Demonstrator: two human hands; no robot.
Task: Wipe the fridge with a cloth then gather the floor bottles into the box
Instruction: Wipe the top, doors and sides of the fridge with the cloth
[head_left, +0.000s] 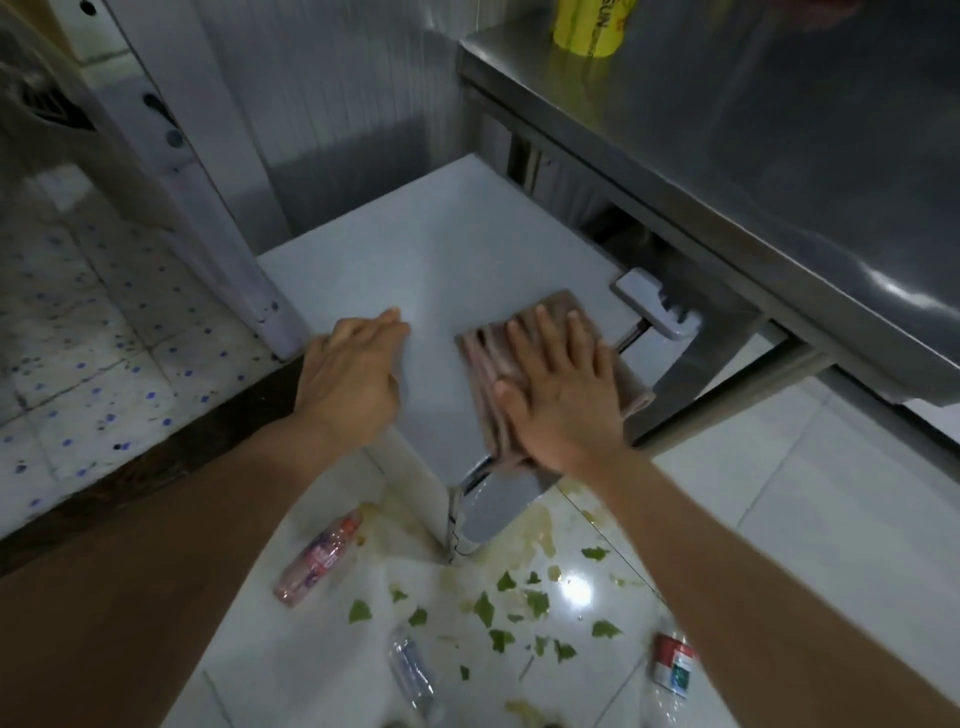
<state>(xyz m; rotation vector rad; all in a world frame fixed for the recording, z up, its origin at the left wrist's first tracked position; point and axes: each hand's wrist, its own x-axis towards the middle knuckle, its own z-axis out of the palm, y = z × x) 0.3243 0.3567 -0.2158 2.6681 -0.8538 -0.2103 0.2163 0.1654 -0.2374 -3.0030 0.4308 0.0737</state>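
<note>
I look down on the flat white top of a small fridge. My right hand lies flat with straight fingers on a folded pinkish-brown cloth, pressing it onto the fridge top near the front right corner. My left hand rests on the fridge's left edge, fingers loosely bent over the rim. On the white floor tiles below lie three bottles: a pink-labelled one at the left, a clear crushed one in the middle, and a red-and-white labelled one at the right. No box is in view.
A stainless steel table stands to the right of the fridge, with a yellow container on it. Green leaf scraps and yellowish spill stains litter the glossy floor. A dark threshold divides off speckled tiles at the left.
</note>
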